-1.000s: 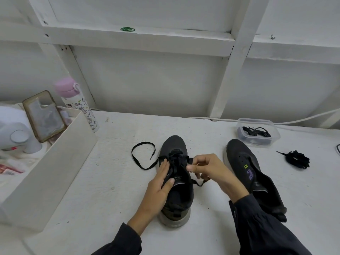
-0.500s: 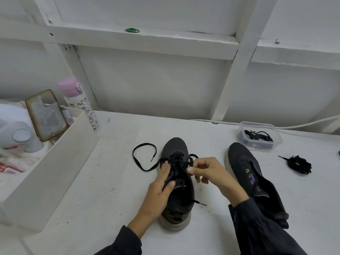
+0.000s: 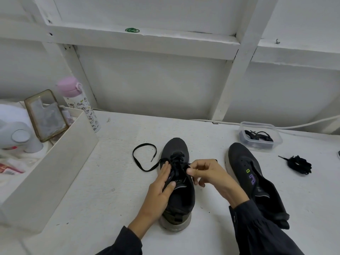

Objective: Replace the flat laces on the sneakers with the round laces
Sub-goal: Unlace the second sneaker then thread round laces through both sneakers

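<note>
The right hand (image 3: 209, 173) pinches the flat black lace (image 3: 145, 170) on the right of the far-pointing dark fabric sneaker (image 3: 174, 146), flat-fingered left hand (image 3: 161, 184) bracing opposite.

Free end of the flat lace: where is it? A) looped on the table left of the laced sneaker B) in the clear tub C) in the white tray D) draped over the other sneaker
A: the flat lace curls in a loop on the table just left of the laced sneaker.
</note>
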A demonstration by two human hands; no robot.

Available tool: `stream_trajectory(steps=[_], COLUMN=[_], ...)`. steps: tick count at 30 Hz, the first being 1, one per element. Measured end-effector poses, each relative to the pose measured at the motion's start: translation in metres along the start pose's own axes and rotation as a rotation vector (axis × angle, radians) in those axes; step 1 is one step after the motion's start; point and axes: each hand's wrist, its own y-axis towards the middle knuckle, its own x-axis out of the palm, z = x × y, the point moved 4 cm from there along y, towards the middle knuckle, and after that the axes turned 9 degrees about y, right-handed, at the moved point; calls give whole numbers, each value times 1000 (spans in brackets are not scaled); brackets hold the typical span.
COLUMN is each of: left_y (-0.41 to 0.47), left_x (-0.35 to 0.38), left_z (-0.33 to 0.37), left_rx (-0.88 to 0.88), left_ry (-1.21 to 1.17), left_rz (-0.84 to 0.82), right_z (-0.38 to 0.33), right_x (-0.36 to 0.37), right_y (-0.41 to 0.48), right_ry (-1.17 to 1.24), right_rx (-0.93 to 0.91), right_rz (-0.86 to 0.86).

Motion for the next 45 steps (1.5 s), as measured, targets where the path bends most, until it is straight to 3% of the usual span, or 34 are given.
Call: stream_trajectory(steps=[5, 10, 14, 19, 25, 29, 32, 37, 40, 45], left_y=[1, -2, -4, 7, 22, 22, 16, 4, 5, 6], left_x=[0, 1, -6, -15, -21, -22, -23, -44, -44, -36], left_z=[2, 5, 17, 44, 52, 54, 52, 26, 10, 14], left_rx=[3, 34, 144, 442, 537, 523, 464, 155, 31, 49], left_ry=[2, 14, 90, 543, 636, 628, 503, 114, 132, 103], left_rz=[12, 49, 142, 228, 186, 191, 205, 404, 270, 178], right_z=[5, 17, 20, 24, 25, 26, 31, 33, 22, 22], right_x=[8, 17, 13, 9, 8, 8, 1, -19, -10, 24], right_y=[-2, -10, -16, -20, -19, -17, -15, -27, -35, -32], right_ry=[143, 137, 241, 285, 253, 278, 276, -426, -365, -354], right_rx=[-62, -148, -186, -172, -158, -164, -144, -167, -313, -369], right_rz=[156, 296, 274, 201, 205, 248, 408, 650, 658, 562])
